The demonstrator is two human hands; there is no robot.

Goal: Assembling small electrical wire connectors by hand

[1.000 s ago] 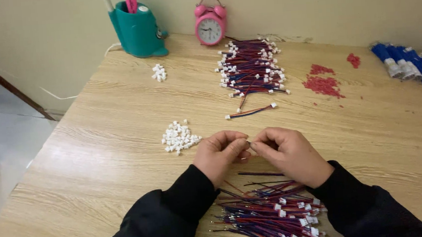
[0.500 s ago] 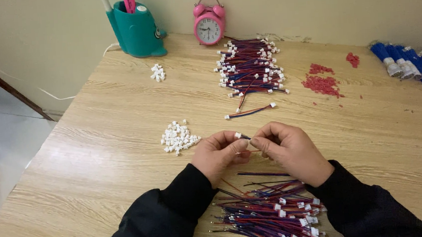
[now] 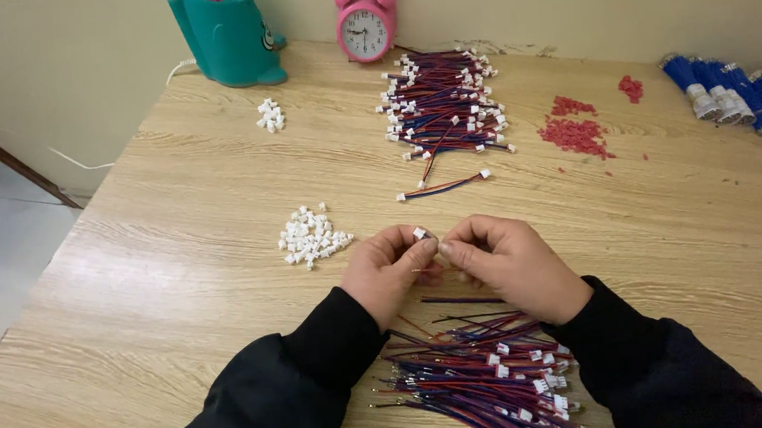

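The left hand [image 3: 389,271] and right hand [image 3: 510,263] met fingertip to fingertip over the table [image 3: 178,255], pinching a small white connector [image 3: 419,233] between them. A loose wire pile [image 3: 482,377] lay near, under the wrists. White connectors [image 3: 311,237] sat just left of the hands. Far off lay a finished wire bundle [image 3: 445,102], a pink clock [image 3: 366,23] and a teal holder [image 3: 230,37].

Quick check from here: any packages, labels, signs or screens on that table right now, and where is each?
No packages, signs or screens.
Pink alarm clock: far edge by the wall, round white dial, twin bells.
Teal holder: far left, small face-like marking on its side.
Blue cylinders: far right, grey ends; any labels too small to tell.
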